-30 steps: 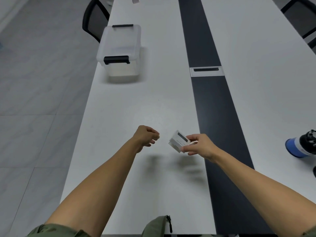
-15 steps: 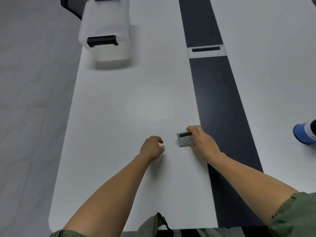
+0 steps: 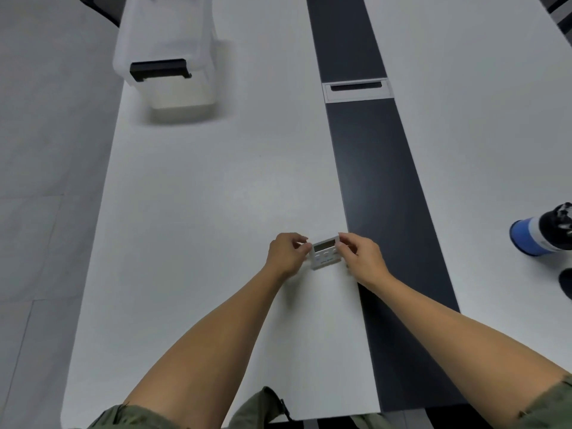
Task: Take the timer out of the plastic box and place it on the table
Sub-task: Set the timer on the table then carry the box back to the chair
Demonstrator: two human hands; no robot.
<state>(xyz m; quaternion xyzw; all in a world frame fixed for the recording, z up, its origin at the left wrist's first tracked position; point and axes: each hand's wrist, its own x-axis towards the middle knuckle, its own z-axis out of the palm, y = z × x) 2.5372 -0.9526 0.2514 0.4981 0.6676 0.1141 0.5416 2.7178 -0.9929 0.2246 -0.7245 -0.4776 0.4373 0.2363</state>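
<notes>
A small white timer (image 3: 325, 254) with a grey display and round buttons sits on the white table (image 3: 201, 212), face up, near the dark centre strip. My left hand (image 3: 286, 254) pinches its left edge and my right hand (image 3: 360, 260) holds its right edge and upper corner. The clear plastic box (image 3: 167, 54), lid on with a black latch, stands at the far left of the table, well away from both hands.
A dark strip (image 3: 377, 196) with a cable hatch (image 3: 356, 88) runs down the table's middle. A blue and black bottle (image 3: 544, 232) lies at the right edge. The table's left edge drops to grey floor. A black chair (image 3: 99, 7) stands behind the box.
My right hand lowered the timer from the air onto the table. My left hand, a loose fist before, moved right and took hold of the timer's left edge.
</notes>
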